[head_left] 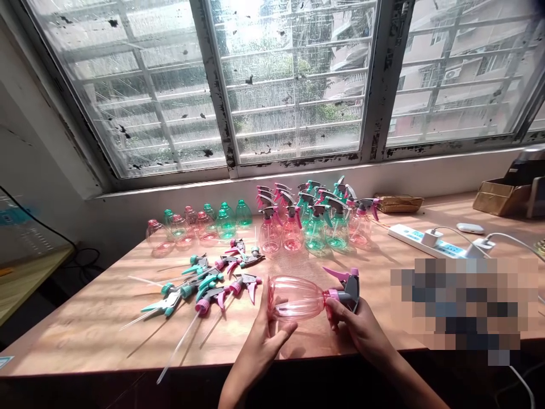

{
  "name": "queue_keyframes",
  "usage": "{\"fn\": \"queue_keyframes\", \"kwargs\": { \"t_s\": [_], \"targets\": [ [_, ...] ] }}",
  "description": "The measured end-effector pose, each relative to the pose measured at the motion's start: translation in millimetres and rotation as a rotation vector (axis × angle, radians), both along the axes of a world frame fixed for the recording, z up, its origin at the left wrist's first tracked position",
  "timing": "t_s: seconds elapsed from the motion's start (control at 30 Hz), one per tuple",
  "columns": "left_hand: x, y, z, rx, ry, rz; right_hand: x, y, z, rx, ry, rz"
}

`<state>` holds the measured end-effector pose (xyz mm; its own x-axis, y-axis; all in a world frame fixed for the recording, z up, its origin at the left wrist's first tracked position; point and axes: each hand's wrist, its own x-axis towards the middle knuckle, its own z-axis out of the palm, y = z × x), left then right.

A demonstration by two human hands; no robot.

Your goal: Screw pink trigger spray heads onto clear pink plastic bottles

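A clear pink spray bottle [297,298] lies sideways in the air above the table's front edge, held between my two hands. My left hand [269,335] wraps round its base, thumb along the lower side. At the neck, my right hand [347,318] grips the pink collar of the grey-and-pink trigger sprayer [347,287], which sits on the bottle's mouth. Whether the collar is fully screwed down cannot be seen. Left of my hands lies a loose pile of trigger sprayers [208,284], green and pink, with thin dip tubes.
Several open bottles [208,227], pink and green, stand at the back left of the wooden table [97,324]. Bottles with sprayers [315,227] crowd the back middle. A white power strip [426,241], a white case [469,228] and cardboard boxes [496,196] are at right.
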<state>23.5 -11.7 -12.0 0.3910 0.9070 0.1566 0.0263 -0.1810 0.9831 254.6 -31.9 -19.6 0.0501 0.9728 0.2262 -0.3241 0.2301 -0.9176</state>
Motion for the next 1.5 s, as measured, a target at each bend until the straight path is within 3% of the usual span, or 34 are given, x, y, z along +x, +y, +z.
{"fn": "queue_keyframes", "kwargs": {
  "t_s": [0.17,0.33,0.5,0.67,0.9,1.2,1.5],
  "targets": [
    [-3.8,3.5,-1.2,-0.062,-0.062,-0.005,-1.5,-1.7,1.3,-0.024,0.004,-0.006],
    [-5.8,3.7,3.8,-0.091,0.062,0.044,-2.1,-0.8,0.8,-0.040,-0.010,-0.005],
    [-4.8,2.8,-0.6,-0.035,-0.012,-0.026,-0.6,1.7,-0.6,-0.010,0.003,0.006],
    [-4.0,2.7,-7.3,-0.003,-0.018,-0.012,0.4,1.0,-3.7,-0.008,-0.002,0.006],
    [-4.1,3.1,1.5,-0.101,-0.052,-0.019,-1.7,-0.6,-3.3,-0.029,0.013,-0.007],
    [-3.1,10.6,-12.2,-0.044,-0.178,-0.035,-0.2,2.8,-4.0,-0.024,-0.008,0.000],
    [-8.8,8.6,-13.4,-0.095,-0.096,-0.042,-2.6,-0.8,-1.6,-0.057,0.002,-0.012]
  ]
}}
